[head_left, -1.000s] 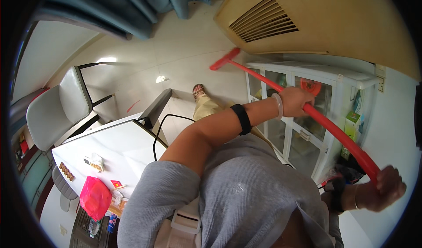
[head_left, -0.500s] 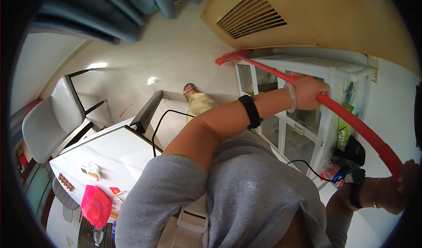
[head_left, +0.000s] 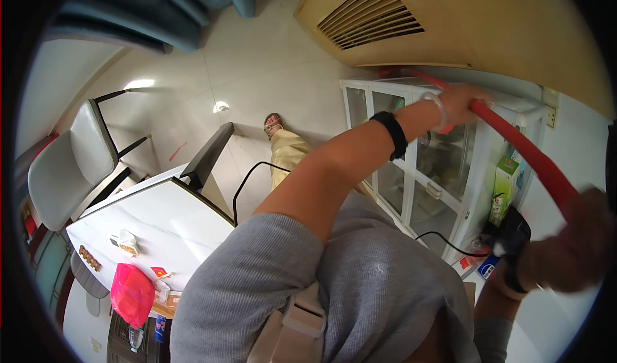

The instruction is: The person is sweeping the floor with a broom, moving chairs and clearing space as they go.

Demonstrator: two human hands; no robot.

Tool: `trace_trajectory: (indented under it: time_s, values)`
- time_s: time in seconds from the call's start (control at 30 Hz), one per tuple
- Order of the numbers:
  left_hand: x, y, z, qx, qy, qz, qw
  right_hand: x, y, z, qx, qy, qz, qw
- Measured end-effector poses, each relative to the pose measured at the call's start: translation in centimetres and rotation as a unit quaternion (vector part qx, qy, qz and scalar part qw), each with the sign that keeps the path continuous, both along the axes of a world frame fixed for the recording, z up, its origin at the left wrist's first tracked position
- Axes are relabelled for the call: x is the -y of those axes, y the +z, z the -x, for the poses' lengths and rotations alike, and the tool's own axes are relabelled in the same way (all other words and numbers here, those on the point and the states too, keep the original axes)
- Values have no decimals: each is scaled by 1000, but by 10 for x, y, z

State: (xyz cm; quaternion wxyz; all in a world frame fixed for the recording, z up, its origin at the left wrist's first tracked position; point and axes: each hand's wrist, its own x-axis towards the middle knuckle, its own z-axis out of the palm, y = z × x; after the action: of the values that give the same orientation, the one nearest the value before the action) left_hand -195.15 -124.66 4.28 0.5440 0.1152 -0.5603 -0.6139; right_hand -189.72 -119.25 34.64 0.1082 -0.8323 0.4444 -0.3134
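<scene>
Cabinet [head_left: 432,216]; pole [head_left: 526,148] in left hand [head_left: 461,103]

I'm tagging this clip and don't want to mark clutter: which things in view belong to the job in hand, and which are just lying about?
In the job:
- red pole
- left hand, gripping it partway along
- right hand, blurred, at its near end

Just about:
- pink bag
- chair
- green box

I see a plain red pole [head_left: 527,147], a white-framed cabinet [head_left: 450,201], a tan panel [head_left: 501,35] striped with dark slats, blue-grey curtains [head_left: 148,16], a grey ribbed top [head_left: 379,266], pale yellow trousers [head_left: 288,154], a black armband [head_left: 390,135], a bright pink bag [head_left: 132,292] and a white tabletop [head_left: 160,221] faintly veined in grey.
</scene>
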Motion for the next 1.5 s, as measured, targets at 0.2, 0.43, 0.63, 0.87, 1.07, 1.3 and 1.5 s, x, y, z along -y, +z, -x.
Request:
trace_trajectory:
  time_s: [0.2, 0.43, 0.63, 0.87, 1.07, 1.3, 1.5]
  values:
    - [-2, -36, -30, 190, -128, 11, 973, -24, -46, 23, 166, -98, -42, 980]
    - [-42, 21, -40, 143, -70, 55, 986, -72, 16, 57, 173, -75, 18, 982]
    - [-21, -43, -4, 138, -100, 11, 985, -47, -36, 21, 113, -274, 87, 951]
    - [-62, -49, -57, 243, -62, 35, 967, -89, -43, 73, 235, -222, -9, 946]
    - [-84, 24, -59, 226, -73, 47, 970, -127, 35, 87, 327, -181, 28, 927]
    - [-51, -12, -49, 240, -144, 68, 958, -100, -18, 55, 203, -184, 34, 961]
    - [-57, -50, -144, 376, -109, 9, 920, -103, -74, 47, 304, -128, -49, 943]
